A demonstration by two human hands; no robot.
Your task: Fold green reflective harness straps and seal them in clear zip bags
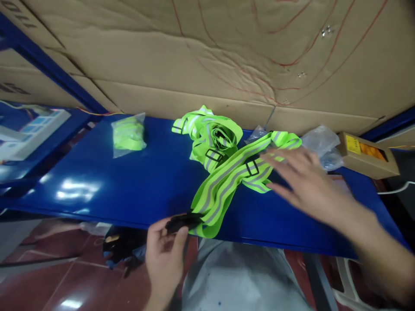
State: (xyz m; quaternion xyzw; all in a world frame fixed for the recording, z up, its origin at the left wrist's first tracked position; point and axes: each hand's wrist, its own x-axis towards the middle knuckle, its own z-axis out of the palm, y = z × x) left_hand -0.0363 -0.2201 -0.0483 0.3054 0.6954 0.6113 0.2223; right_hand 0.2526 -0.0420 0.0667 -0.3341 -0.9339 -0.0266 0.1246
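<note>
Take the green strap (223, 185) as your clock's centre: it slants over the blue table (129, 194), its near end at the front edge, and bears grey stripes and a black buckle (252, 167). At about seven-thirty, your left hand (164, 252) grips a black piece (183, 222) at that near end, thumb against fingers. At three, your right hand (304, 183) reaches in with fingers spread wide — blurred, so you cannot tell whether they touch the strap. A tangled green bundle (207, 131) sits at eleven, right beside the strap. Your bagged green strap (129, 134) lies apart at ten — clear plastic (320, 144) at two, cardboard box (361, 162) just beyond.
</note>
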